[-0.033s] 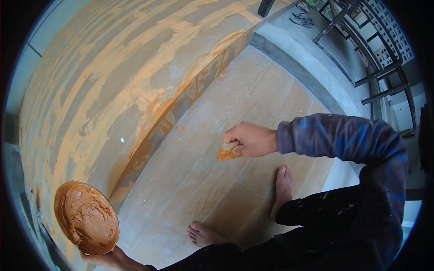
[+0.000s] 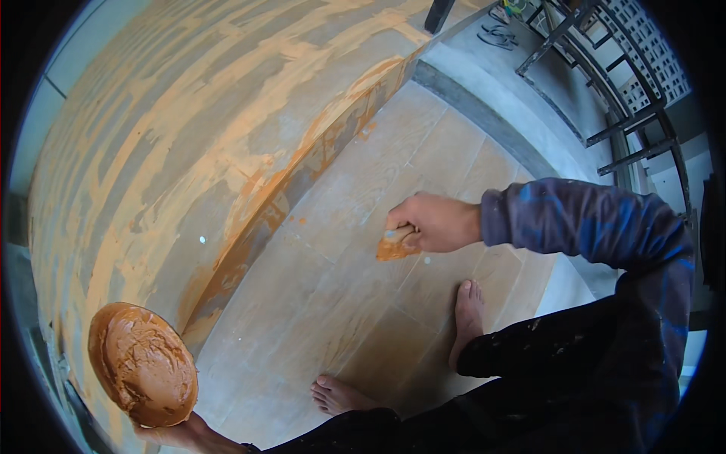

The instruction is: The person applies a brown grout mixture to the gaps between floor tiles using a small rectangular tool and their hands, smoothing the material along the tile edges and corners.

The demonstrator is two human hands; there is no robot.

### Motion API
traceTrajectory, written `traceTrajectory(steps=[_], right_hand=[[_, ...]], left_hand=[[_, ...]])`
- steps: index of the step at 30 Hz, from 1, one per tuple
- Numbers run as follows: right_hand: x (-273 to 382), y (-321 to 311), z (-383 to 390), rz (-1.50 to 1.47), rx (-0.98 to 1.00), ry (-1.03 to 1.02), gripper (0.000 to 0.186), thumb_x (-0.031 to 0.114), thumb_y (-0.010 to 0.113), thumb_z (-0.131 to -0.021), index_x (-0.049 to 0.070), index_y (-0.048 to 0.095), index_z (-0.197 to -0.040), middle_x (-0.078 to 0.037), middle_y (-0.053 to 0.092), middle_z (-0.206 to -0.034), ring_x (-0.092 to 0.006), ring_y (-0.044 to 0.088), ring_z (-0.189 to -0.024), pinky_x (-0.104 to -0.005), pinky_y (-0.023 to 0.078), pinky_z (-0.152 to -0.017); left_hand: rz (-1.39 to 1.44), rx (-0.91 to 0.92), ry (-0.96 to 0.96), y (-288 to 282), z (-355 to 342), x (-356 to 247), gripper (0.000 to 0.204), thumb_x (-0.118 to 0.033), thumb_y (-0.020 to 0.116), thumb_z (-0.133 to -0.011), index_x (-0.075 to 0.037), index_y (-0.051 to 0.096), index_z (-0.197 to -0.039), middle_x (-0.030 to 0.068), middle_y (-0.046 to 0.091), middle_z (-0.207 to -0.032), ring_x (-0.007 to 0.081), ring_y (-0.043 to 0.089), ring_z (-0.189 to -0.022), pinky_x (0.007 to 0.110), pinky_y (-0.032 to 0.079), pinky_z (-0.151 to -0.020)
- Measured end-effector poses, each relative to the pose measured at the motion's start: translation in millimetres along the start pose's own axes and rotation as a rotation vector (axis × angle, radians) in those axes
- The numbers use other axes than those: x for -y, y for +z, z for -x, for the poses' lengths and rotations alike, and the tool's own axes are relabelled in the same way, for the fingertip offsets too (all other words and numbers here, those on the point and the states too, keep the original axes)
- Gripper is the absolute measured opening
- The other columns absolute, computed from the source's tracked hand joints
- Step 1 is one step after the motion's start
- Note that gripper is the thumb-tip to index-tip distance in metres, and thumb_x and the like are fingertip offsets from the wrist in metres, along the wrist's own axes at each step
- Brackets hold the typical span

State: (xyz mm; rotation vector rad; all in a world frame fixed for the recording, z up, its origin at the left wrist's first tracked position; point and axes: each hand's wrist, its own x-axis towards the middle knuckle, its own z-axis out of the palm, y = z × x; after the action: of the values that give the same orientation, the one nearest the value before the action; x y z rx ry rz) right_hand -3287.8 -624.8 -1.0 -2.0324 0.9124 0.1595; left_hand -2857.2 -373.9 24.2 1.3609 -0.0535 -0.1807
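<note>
At the lower left my left hand (image 2: 181,433) is closed on the underside of a bowl (image 2: 97,359). Orange-brown putty (image 2: 151,367) fills the bowl, which tips toward me. My right hand (image 2: 439,221) hangs over the tiled floor in the middle, its fingers wrapped round a scraper (image 2: 395,247). The same orange putty coats the scraper's blade, and the fingers hide most of its handle. A raised grey step surface (image 2: 204,189) streaked with dried and fresh putty lies to the left, with wet patches along its edge (image 2: 283,185).
My bare feet stand on the wood-look floor tiles (image 2: 333,303). A curved concrete ledge (image 2: 484,94) borders them at the far right. Beyond it are a dark metal frame (image 2: 605,91) and a pair of flip-flops (image 2: 497,36). A dark post (image 2: 439,15) stands at the step's far end.
My right hand and the scraper have moved a little to the right and slightly farther away. My left hand and the bowl have barely moved.
</note>
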Motion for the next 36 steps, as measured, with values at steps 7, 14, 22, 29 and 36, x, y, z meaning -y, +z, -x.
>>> traceTrajectory(steps=[7, 14, 22, 29, 36], right_hand=[[34, -141, 149, 0.093, -0.427, 0.311, 0.018, 0.003, 0.073, -0.084, -0.002, 0.064, -0.099, -0.011, 0.068, -0.076, -0.017, 0.065, -0.07, -0.0332, 0.052, -0.065], [-185, -158, 150, -1.015, -0.771, 0.394, 0.019, 0.007, 0.067, -0.098, 0.001, 0.069, -0.116, -0.005, 0.074, -0.103, -0.0126, 0.07, -0.092, -0.0282, 0.057, -0.08], [-425, -388, 184, -1.417, -0.903, 0.08, 0.015, 0.006, 0.065, -0.098, 0.0, 0.066, -0.112, -0.008, 0.071, -0.106, -0.0166, 0.07, -0.094, -0.0311, 0.06, -0.081], [-602, -587, 164, -1.337, -1.15, 0.121, 0.019, 0.012, 0.072, -0.095, -0.001, 0.065, -0.107, -0.008, 0.072, -0.097, -0.0144, 0.069, -0.084, -0.0294, 0.06, -0.071], [-720, -665, 62, -1.003, -1.255, 0.182, 0.022, 0.012, 0.071, -0.096, -0.005, 0.067, -0.11, -0.009, 0.072, -0.095, -0.0137, 0.07, -0.079, -0.0287, 0.058, -0.065]], left_hand=[[0.174, 0.083, 0.058, 47, -27, -57, 0.054, -0.041, 0.043, -0.105, -0.005, 0.048, -0.145, 0.0134, 0.047, -0.151, 0.0307, 0.048, -0.14, 0.049, 0.041, -0.118], [-0.028, 0.181, 0.008, 168, 80, -98, 0.054, -0.041, 0.038, -0.106, -0.011, 0.042, -0.151, 0.0116, 0.044, -0.156, 0.0318, 0.045, -0.143, 0.051, 0.043, -0.117], [-0.196, 0.584, 0.071, 419, 284, -127, 0.057, -0.048, 0.039, -0.107, -0.013, 0.039, -0.153, 0.0071, 0.041, -0.157, 0.0272, 0.04, -0.145, 0.048, 0.039, -0.119], [-0.154, 0.486, -0.052, 643, 447, -106, 0.058, -0.051, 0.037, -0.108, -0.012, 0.043, -0.149, 0.0066, 0.045, -0.153, 0.0263, 0.043, -0.142, 0.047, 0.037, -0.118], [-0.211, 0.38, -0.094, 778, 535, -18, 0.056, -0.049, 0.037, -0.108, -0.011, 0.041, -0.149, 0.006, 0.043, -0.154, 0.0258, 0.045, -0.139, 0.047, 0.04, -0.116]])
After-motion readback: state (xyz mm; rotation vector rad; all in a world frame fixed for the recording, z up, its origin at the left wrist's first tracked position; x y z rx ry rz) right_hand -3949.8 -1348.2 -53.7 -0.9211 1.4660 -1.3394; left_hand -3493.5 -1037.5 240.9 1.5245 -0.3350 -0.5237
